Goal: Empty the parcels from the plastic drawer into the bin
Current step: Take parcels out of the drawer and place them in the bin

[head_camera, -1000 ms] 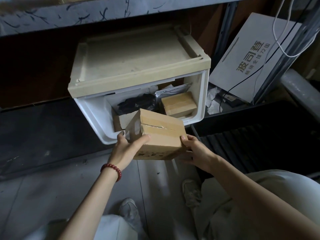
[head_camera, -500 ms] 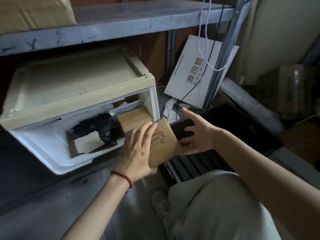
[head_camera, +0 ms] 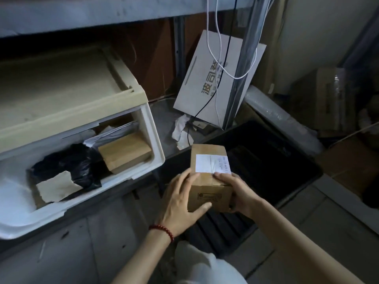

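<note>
A brown cardboard parcel with a white label is held between both hands over the near edge of the black bin. My left hand grips its left side and front, thumb on the front face. My right hand grips its right side, fingers over the top. The white plastic drawer stands pulled out at the left. Inside it lie a black bag parcel, a brown box and a grey mailer.
A grey metal shelf runs overhead. A white flat carton leans behind the bin, with cables hanging in front of it. Crumpled paper lies below. Cardboard boxes stack at the right. My knees are at the bottom.
The parcel has moved right, away from the drawer to over the bin's near edge. My right hand, open half a second ago, now grips it again. The view has turned right.
</note>
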Demonstrator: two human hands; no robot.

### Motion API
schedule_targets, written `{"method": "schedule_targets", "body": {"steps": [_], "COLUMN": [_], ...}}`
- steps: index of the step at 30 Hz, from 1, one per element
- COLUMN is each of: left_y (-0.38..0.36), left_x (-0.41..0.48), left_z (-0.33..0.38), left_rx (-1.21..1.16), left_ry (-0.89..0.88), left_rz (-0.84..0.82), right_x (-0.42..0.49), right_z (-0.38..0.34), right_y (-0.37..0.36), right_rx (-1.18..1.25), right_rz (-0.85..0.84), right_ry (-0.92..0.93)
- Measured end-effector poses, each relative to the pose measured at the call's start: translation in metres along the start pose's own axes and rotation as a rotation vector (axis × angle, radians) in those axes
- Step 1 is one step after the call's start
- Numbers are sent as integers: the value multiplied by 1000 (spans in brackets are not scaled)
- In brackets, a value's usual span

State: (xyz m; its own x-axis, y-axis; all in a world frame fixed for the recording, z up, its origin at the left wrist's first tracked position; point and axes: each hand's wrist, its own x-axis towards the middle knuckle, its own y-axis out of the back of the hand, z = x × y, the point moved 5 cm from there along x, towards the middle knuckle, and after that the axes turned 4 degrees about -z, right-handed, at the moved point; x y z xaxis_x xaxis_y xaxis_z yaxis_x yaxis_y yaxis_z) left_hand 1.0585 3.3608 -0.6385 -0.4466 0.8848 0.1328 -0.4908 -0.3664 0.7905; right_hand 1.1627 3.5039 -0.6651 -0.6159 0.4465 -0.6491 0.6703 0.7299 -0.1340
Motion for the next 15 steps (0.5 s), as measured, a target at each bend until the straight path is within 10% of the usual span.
{"method": "schedule_targets", "body": {"steps": [8,15], "left_y": [-50,-55], "left_x": [24,38], "left_z": [-56,-73], "left_rx": [-385,181], "left_ry": [484,465], "left_rz": [-54,-51], "right_x": [63,111], "right_z": [20,49], "right_y": [-3,-5], "right_rx": [-223,-503], "right_rz": [45,91], "right_ry": [208,329]}}
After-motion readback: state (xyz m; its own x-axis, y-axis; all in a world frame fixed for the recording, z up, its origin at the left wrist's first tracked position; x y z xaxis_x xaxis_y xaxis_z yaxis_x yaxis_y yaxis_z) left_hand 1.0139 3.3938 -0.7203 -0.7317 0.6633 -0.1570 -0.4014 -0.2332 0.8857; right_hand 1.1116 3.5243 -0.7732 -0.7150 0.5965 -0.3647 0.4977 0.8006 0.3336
